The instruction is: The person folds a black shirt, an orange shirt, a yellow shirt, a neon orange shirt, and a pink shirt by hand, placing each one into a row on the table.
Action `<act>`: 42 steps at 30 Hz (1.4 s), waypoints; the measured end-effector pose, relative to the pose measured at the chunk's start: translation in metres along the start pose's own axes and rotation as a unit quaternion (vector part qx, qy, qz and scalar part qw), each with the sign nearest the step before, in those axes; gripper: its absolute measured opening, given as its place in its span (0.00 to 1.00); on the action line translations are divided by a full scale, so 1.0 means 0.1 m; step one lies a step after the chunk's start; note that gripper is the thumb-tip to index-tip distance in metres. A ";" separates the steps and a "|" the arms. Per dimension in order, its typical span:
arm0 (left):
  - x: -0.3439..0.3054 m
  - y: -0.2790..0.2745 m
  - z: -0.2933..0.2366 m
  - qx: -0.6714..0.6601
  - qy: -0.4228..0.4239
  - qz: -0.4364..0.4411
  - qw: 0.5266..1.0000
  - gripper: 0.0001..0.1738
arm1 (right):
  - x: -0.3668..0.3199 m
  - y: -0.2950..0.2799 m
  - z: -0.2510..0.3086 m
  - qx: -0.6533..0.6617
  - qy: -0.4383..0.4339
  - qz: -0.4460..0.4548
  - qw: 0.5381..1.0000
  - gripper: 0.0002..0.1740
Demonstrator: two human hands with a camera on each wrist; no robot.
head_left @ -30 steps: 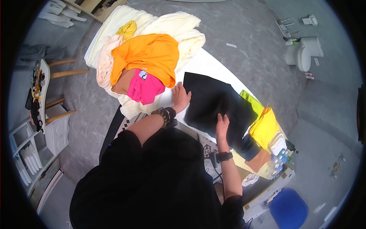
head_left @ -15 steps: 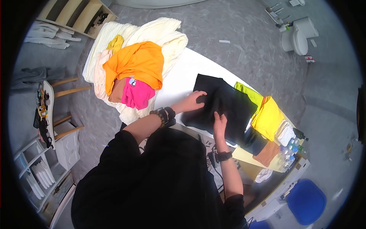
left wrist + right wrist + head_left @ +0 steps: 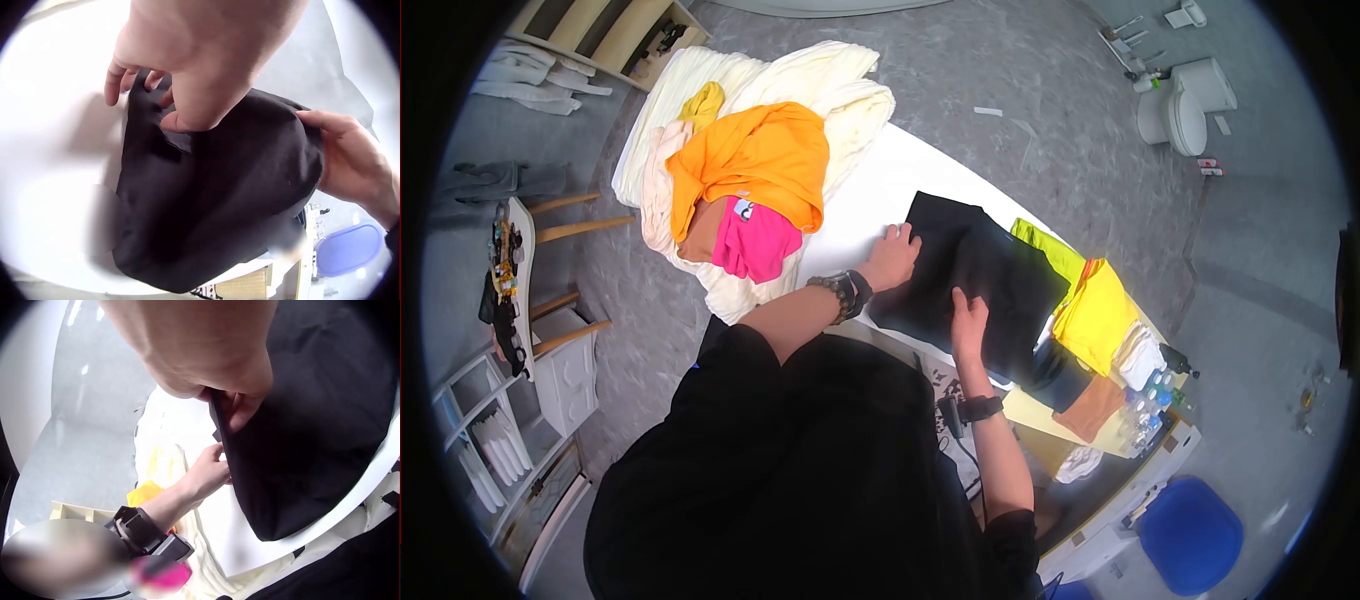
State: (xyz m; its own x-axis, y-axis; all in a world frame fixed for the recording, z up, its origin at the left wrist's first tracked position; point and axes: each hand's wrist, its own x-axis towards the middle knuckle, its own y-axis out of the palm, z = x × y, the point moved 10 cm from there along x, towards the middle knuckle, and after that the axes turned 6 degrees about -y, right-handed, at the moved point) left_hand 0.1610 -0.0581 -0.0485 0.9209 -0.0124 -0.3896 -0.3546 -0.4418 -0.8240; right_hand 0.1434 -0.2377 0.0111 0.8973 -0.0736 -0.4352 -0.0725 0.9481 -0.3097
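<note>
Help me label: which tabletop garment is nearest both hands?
The black garment between the orange garment and bright yellow garment; only it has the left hand and right hand at it.

1 white tabletop (image 3: 920, 165), seen in head view. L end: cream cloth (image 3: 852, 98), bunched, w/ heap of clothes (image 3: 755, 150) on top (orange, pink, brown etc.). Mid: 1 black garment (image 3: 1010, 290), spread out w/ a few creases. Twd R end: lime garment (image 3: 1048, 248) & yellow garment (image 3: 1085, 325), overlapping. Adj. pale-yellow surface (image 3: 1028, 412) carries 1 brown cloth (image 3: 1090, 408), clear btls (image 3: 1142, 425) nearby.
</note>
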 end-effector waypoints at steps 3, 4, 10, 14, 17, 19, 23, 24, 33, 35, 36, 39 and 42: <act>-0.02 -0.05 0.02 -0.015 -0.001 -0.033 0.999 0.27 | 0.01 0.06 0.12 -0.028 -0.047 0.027 0.998 0.21; 0.02 0.10 0.09 -0.014 -0.002 -0.032 0.999 0.27 | 0.03 0.08 0.09 -0.027 -0.046 0.028 0.998 0.21; -0.15 0.43 0.46 -0.705 -0.238 0.173 0.646 0.29 | -0.01 0.77 0.46 -0.030 -0.137 0.198 0.970 0.19; -0.03 0.35 0.64 -0.720 -0.181 0.112 0.660 0.24 | -0.19 0.90 0.47 -0.085 -0.175 0.270 0.943 0.21; 0.12 0.56 0.81 -0.601 -0.155 0.071 0.781 0.19 | -0.27 0.67 0.32 -0.104 -0.164 0.263 0.945 0.19; 0.15 0.49 0.71 -0.625 -0.148 0.059 0.764 0.17 | -0.26 0.47 0.17 -0.112 -0.154 0.252 0.949 0.17; 0.31 0.45 0.69 -0.632 -0.116 -0.014 0.766 0.14 | -0.13 -0.02 -0.11 -0.113 -0.123 0.179 0.970 0.15; 0.33 0.47 0.69 -0.620 -0.130 -0.004 0.774 0.13 | -0.07 -0.17 -0.10 -0.115 -0.135 0.146 0.973 0.14; 0.37 0.38 0.55 -0.677 -0.180 0.100 0.707 0.10 | 0.33 -1.49 -0.53 -0.136 -0.095 -0.060 0.984 0.13; 0.40 0.36 0.56 -0.641 -0.177 0.079 0.743 0.12 | 0.45 -1.72 -0.68 -0.138 -0.083 -0.075 0.984 0.13; 0.40 0.36 0.53 -0.641 -0.176 0.080 0.743 0.12 | 0.54 -1.84 -0.77 -0.152 -0.069 -0.076 0.983 0.14; 0.40 0.33 0.45 -0.611 -0.167 0.096 0.768 0.13 | 0.93 -2.11 -0.95 -0.184 -0.028 -0.079 0.979 0.17; 0.35 0.34 0.47 -0.602 -0.193 0.082 0.770 0.13 | 1.34 -2.30 -1.11 -0.258 -0.083 -0.112 0.956 0.20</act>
State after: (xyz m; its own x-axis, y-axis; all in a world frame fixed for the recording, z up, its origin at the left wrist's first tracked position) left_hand 0.1741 -0.0312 -0.1094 0.6812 0.0085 -0.7320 0.1608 -0.9773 0.1382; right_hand 0.2326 -0.4999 -0.0696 0.9692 -0.1666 -0.1816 -0.0365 0.6316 -0.7744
